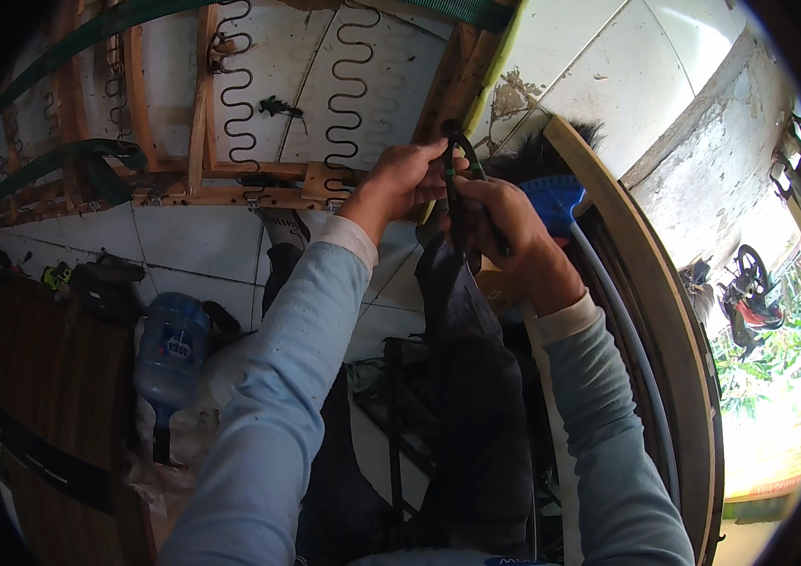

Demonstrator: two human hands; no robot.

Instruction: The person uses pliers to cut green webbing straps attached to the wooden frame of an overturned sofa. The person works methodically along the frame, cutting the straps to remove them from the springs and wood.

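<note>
Two hands meet at a wooden frame's (231, 193) lower edge. The left hand (405, 179) pinches a black tool (462, 179) near its top; the right hand (513, 236) is clenched round the tool's handles just below. The tool stands between both hands, touching them, against a frame post (462, 85). Left of the hands, three wavy springs (353, 94) cross the frame, white tile showing behind them. Right of the hands, one curved wooden rail (664, 311) crowds close, with a blue brush (551, 203) just beside the right hand. Below the left arm lie one water jug (172, 349) and open tiled floor (202, 255)
</note>
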